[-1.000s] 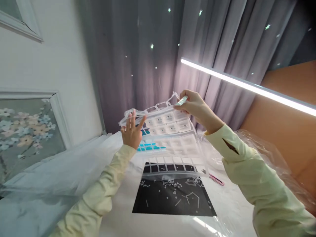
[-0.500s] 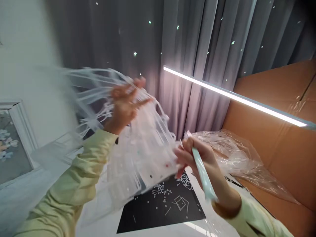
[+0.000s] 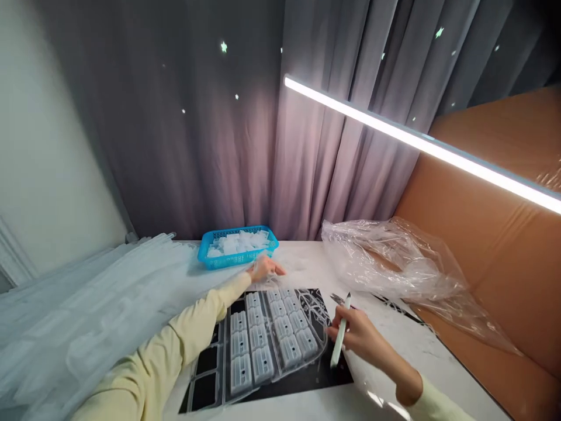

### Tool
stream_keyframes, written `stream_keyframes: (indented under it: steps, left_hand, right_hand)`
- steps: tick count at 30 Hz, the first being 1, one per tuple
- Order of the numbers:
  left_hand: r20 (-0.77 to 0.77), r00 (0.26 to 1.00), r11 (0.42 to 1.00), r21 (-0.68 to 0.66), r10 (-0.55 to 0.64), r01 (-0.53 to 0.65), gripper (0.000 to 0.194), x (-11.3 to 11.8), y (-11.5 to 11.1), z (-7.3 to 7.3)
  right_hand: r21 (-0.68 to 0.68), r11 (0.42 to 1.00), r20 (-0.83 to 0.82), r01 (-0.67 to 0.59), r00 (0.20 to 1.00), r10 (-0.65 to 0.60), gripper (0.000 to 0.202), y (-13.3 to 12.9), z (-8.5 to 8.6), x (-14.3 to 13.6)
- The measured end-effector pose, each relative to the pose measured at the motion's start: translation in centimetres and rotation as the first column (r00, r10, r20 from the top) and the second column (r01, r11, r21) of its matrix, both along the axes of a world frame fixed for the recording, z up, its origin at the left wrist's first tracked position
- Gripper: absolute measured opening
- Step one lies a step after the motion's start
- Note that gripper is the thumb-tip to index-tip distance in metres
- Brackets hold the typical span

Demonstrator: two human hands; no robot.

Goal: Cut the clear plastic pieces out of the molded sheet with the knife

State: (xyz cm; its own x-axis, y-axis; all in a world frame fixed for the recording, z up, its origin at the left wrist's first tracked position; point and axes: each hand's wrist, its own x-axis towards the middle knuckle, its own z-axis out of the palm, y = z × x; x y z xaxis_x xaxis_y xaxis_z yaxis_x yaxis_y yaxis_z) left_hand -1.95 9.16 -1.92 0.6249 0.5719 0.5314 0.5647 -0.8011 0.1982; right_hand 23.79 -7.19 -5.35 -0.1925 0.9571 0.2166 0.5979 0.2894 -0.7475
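Observation:
My left hand (image 3: 265,268) reaches to the far edge of a clear plastic moulded frame (image 3: 263,346), fingers stretched to the right over it. This frame carries rows of small rectangular clear parts and lies on a black mat (image 3: 322,374); its left side has bare rectangular openings. My right hand (image 3: 357,330), closed, grips a pale green craft knife (image 3: 340,338) at the mat's right edge, with the tip pointing up and away. A dark metal tool tip (image 3: 338,299) shows just beyond that hand; the rest of it is hidden.
A blue basket (image 3: 239,261) holding white-clear pieces stands behind the mat. Many clear plastic frames (image 3: 100,310) are heaped on the left. Thin plastic scraps (image 3: 314,305) lie at the mat's right. Crumpled clear film (image 3: 394,257) is at the right, beneath a bright lamp bar (image 3: 421,142).
The plastic frame, held up and blurred before, now lies on the black mat, covering much of the scraps there. My left hand has moved down and right; the knife stays in my right hand.

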Motion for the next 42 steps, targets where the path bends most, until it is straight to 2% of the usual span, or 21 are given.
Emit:
stream_keyframes:
  steps: [2, 4, 7, 9, 12, 15, 17, 19, 21, 23, 26, 29, 31, 37, 42]
  left_hand:
    - [-0.059, 0.998, 0.964, -0.264, 0.002, -0.018, 0.030, -0.2, 1.4, 1.0]
    - [-0.086, 0.996, 0.890, -0.453, 0.012, -0.050, 0.029, -0.3, 2.7, 2.1]
    - [-0.068, 0.995, 0.792, -0.603, 0.068, -0.096, 0.029, -0.2, 3.8, 3.3]
    - [-0.029, 0.991, 0.766, -0.632, 0.132, -0.121, 0.030, 0.0, 3.7, 3.7]
    - [0.028, 0.974, 0.786, -0.596, 0.226, -0.165, 0.030, 1.0, 1.9, 3.9]
    - [0.026, 0.977, 0.839, -0.518, 0.213, -0.169, 0.024, 2.6, -2.0, 3.6]
    - [-0.018, 0.992, 0.874, -0.471, 0.123, -0.117, 0.015, 3.8, -5.5, 3.2]
    - [-0.088, 0.996, 0.886, -0.461, -0.004, -0.037, 0.009, 4.9, -9.1, 2.7]
    - [-0.140, 0.984, 0.883, -0.469, -0.106, 0.028, 0.014, 5.8, -11.9, 2.3]
    - [-0.248, 0.950, 0.893, -0.447, -0.189, 0.061, 0.020, 6.5, -13.5, 1.8]
    - [-0.384, 0.895, 0.916, -0.396, -0.227, 0.062, 0.027, 7.1, -14.0, 0.9]
    - [-0.410, 0.890, 0.934, -0.355, -0.200, 0.047, 0.024, 7.4, -13.5, -0.1]
    - [-0.409, 0.892, 0.945, -0.322, -0.192, 0.056, 0.021, 7.4, -13.2, -0.7]
    - [-0.418, 0.883, 0.956, -0.278, -0.213, 0.099, 0.019, 7.4, -13.0, -1.5]
    - [-0.440, 0.874, 0.964, -0.244, -0.206, 0.104, 0.016, 7.5, -12.8, -1.6]
  right_hand:
    - [-0.049, 0.999, -0.018, 0.002, 1.000, -0.003, 0.023, 1.2, 0.4, 0.4]
    - [-0.126, 0.992, -0.048, -0.016, 0.999, 0.010, 0.028, 2.5, 0.2, 0.0]
    - [-0.221, 0.975, -0.090, -0.035, 0.996, 0.015, 0.025, 4.0, -0.6, -0.8]
    - [-0.228, 0.974, -0.099, -0.009, 0.995, -0.014, 0.023, 4.4, -0.9, -0.8]
    - [-0.202, 0.979, -0.080, 0.037, 0.995, -0.054, 0.025, 4.0, -0.1, 0.6]
    - [-0.221, 0.975, -0.050, 0.015, 0.998, -0.026, 0.031, 2.9, 1.7, 2.7]
    - [-0.245, 0.970, -0.067, 0.005, 0.998, -0.022, 0.035, 2.1, 3.1, 3.6]
    - [-0.277, 0.961, -0.160, 0.006, 0.986, -0.053, 0.044, 1.5, 4.1, 4.0]
    - [-0.356, 0.934, -0.294, -0.031, 0.953, -0.081, 0.053, 0.9, 4.2, 3.7]
    - [-0.447, 0.887, -0.403, -0.118, 0.911, -0.082, 0.053, 0.4, 3.5, 3.0]
    - [-0.499, 0.834, -0.533, -0.237, 0.843, -0.079, 0.039, -0.1, 1.2, 1.8]
    - [-0.475, 0.845, -0.612, -0.248, 0.783, -0.114, 0.036, -0.2, -0.8, 0.8]
    - [-0.459, 0.860, -0.626, -0.223, 0.768, -0.135, 0.037, -0.2, -1.4, 0.4]
    - [-0.436, 0.897, -0.587, -0.077, 0.779, -0.219, 0.037, -0.4, -1.1, 0.4]
    - [-0.447, 0.892, -0.563, -0.068, 0.796, -0.221, 0.038, -0.7, -0.9, 0.2]
